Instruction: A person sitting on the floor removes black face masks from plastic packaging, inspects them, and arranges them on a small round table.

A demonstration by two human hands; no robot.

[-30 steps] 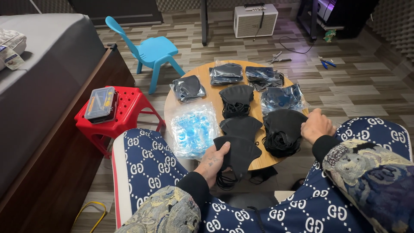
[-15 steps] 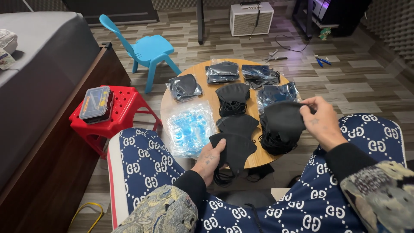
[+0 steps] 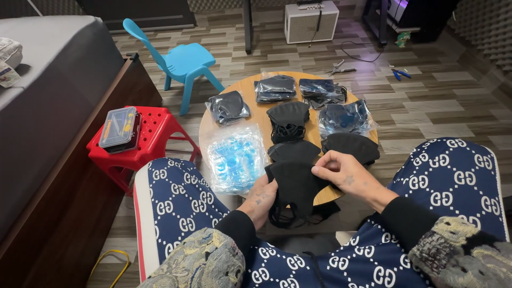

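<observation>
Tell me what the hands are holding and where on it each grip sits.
Both hold one black face mask. The left hand has its grip on the mask's left edge; the right hand pinches its upper right edge. The ear loops hang free below.

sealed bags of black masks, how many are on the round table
4: one sealed clear bag of black masks at the left, two side by side at the far edge, one on the right. More may hide under the loose masks.

round wooden table (image 3: 250, 88), black masks (image 3: 288, 120), bagged masks (image 3: 274, 88), blue packet (image 3: 237, 157)
</observation>
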